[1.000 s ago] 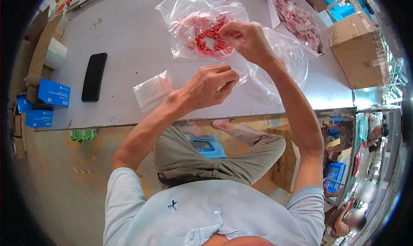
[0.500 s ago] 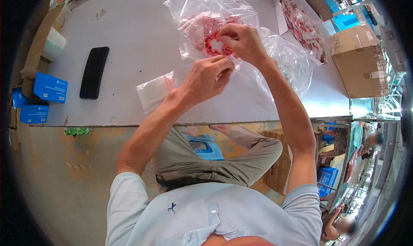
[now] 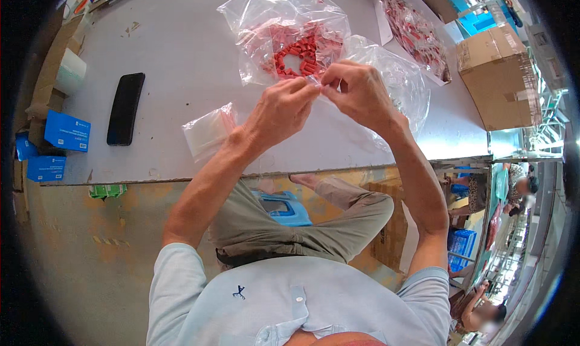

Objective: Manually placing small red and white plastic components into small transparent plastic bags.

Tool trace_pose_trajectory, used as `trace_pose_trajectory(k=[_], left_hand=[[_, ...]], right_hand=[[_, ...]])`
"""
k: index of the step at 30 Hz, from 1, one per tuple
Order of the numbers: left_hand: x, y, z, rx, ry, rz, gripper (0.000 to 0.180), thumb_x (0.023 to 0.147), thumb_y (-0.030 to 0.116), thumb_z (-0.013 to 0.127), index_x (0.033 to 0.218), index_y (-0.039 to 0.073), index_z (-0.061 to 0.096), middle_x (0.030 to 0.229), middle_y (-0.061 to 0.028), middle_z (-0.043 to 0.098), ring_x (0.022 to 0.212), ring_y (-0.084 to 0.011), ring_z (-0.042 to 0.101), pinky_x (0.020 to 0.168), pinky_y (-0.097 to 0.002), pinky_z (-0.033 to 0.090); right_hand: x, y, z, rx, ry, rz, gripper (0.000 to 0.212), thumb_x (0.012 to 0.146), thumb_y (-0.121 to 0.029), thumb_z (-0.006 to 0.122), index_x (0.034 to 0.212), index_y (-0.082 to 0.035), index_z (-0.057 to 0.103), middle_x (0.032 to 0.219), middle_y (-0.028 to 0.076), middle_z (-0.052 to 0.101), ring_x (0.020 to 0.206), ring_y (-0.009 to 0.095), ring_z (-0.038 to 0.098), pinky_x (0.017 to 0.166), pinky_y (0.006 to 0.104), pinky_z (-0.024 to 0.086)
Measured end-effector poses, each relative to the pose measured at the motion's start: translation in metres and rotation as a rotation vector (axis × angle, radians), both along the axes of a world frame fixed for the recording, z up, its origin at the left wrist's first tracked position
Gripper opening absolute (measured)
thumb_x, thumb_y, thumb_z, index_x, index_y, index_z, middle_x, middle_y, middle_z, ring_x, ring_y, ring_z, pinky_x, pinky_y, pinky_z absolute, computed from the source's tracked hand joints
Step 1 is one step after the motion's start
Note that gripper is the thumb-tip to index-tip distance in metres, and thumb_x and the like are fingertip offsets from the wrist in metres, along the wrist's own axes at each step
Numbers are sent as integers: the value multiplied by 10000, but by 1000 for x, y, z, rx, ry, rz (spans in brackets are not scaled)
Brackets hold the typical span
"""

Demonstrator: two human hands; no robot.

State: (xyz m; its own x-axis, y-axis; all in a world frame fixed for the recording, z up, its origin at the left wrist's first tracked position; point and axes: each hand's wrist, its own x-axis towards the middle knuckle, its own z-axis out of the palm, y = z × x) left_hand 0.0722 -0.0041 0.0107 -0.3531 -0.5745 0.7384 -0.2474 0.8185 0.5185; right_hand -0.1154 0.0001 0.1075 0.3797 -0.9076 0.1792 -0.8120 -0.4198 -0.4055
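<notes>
Near the middle of the frame, the left hand [image 3: 281, 108] and right hand [image 3: 362, 96] almost meet, fingertips pinched on a small clear plastic piece [image 3: 312, 79], perhaps a bag, though fingers hide most of it. Just above them, at upper centre, red tubes [image 3: 307, 44] lie inside a large clear bag [image 3: 290, 4] on the counter [image 3: 181, 56].

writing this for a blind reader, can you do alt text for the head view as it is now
A person's left hand and right hand pinch a small piece of clear plastic over a pale table. Just beyond them lies a clear bag with small red pieces; a black phone lies at left.
</notes>
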Motion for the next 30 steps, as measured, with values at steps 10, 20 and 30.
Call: trace_pose_trajectory(k=[10, 20, 30], left_hand=[[-2, 4, -5, -40, -34, -112, 155, 841, -38, 704, 985, 13, 676, 828, -100, 650, 737, -267, 669, 662, -396, 569], [-2, 3, -6, 134, -21, -108, 79, 869, -1, 708, 937, 4, 668, 806, -128, 642, 697, -293, 650, 626, -403, 544], [2, -4, -9, 131, 22, -23, 119, 878, -21, 688, 989, 16, 668, 834, -114, 666, 674, -272, 657, 622, -384, 549]], right_hand=[[-21, -46, 10, 346, -243, 142, 157, 877, -141, 753, 981, -24, 738, 885, 55, 739, 814, 146, 674, 711, 312, 549], [13, -105, -49, 19, 312, 190, 188, 769, -1, 655, 929, -49, 743, 874, 151, 719, 796, 329, 695, 743, 421, 544], [7, -99, -44, -55, 53, 133, 112, 867, -74, 679, 957, -31, 732, 897, 138, 732, 784, 259, 702, 744, 370, 568]])
